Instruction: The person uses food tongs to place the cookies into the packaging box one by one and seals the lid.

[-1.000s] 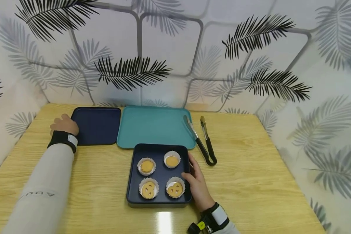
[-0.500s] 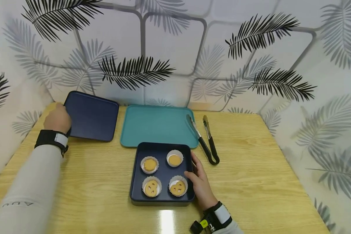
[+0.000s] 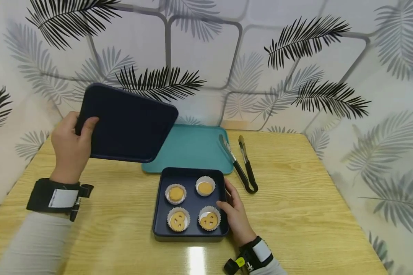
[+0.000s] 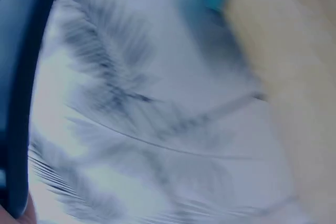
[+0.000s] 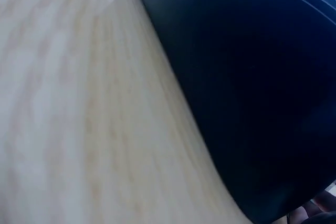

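Observation:
My left hand (image 3: 72, 147) grips a dark blue lid (image 3: 129, 122) by its left edge, thumb on the near face. The lid is raised and tilted, its lower right part overlapping the teal tray in the head view. In the left wrist view the lid (image 4: 21, 77) shows at the left edge. My right hand (image 3: 237, 214) holds the right wall of a dark blue square box (image 3: 194, 237), thumb at the rim and fingers along the outside. Inside the box sit several white paper cups, each with a cookie (image 3: 176, 194). The box's outer wall (image 5: 252, 93) fills much of the right wrist view.
Behind the box lies a teal tray (image 3: 199, 147). Black-handled tongs (image 3: 248, 172) lie spread at its right end, one arm over the tray and one on the wooden table (image 3: 296, 206). A leaf-patterned wall covering (image 3: 206, 53) rises behind the table.
My left hand has lifted the lid from the table at the left, tilted it, and carried it up and right. My right hand stays on the box.

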Demonstrator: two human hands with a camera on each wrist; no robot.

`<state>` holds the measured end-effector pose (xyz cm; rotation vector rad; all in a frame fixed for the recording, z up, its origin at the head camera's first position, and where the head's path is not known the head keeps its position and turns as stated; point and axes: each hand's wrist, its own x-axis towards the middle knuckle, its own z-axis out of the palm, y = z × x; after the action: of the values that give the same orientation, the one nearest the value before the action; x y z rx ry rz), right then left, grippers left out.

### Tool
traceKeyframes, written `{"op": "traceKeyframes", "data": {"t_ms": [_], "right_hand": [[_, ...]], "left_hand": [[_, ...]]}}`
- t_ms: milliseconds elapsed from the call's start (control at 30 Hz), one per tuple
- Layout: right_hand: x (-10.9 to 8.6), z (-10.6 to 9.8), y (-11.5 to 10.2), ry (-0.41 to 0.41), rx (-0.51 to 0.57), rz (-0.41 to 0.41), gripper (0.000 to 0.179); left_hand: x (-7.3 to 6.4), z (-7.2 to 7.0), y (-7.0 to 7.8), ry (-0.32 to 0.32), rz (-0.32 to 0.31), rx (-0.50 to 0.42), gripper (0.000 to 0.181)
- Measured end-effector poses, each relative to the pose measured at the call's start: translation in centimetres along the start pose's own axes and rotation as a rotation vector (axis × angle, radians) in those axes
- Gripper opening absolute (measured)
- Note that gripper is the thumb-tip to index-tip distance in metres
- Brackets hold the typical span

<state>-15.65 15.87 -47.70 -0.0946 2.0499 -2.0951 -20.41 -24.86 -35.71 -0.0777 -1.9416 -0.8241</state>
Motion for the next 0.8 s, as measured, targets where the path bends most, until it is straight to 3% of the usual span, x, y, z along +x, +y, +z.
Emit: {"op": "traceKeyframes", "data": {"t_ms": [100,200,300,400,500,567,633,733,800], "right_hand": [[0.0,-0.1,-0.2,0.024,-0.01,0.007,0.068],[0.0,-0.3,-0.5,0.031,-0.008,0.015,0.064],[-0.3,-0.4,-1.4,0.03,0.057,-0.028,0.058],[-1.1,-0.6,-2.7,0.02,0.171,-0.15,0.049],[-2.3,-0.8,-4.1,-0.058,0.246,-0.3,0.044],[-3.2,-0.9,-4.9,-0.156,0.312,-0.352,0.046],[-3.8,-1.0,-5.6,-0.283,0.389,-0.383,0.048],[-4.0,-1.2,-6.3,-0.465,0.521,-0.376,0.055],[-3.9,-1.3,-6.5,-0.544,0.584,-0.377,0.057]], "left_hand": [[-0.9,0.8,4.4,0.102,0.17,-0.108,0.069],[-2.0,2.0,8.0,0.237,0.331,-0.238,0.057],[-3.0,2.9,10.8,0.347,0.573,-0.357,0.04],[-3.8,3.5,12.5,0.382,0.871,-0.448,0.028],[-4.9,3.8,13.4,0.347,1.052,-0.49,0.027],[-5.9,4.1,13.7,0.312,1.107,-0.499,0.022],[-7.1,4.2,13.7,0.246,1.09,-0.526,0.02],[-8.5,4.7,13.4,0.192,1.118,-0.498,0.017],[-9.0,5.0,13.0,0.155,1.115,-0.47,0.014]]}}
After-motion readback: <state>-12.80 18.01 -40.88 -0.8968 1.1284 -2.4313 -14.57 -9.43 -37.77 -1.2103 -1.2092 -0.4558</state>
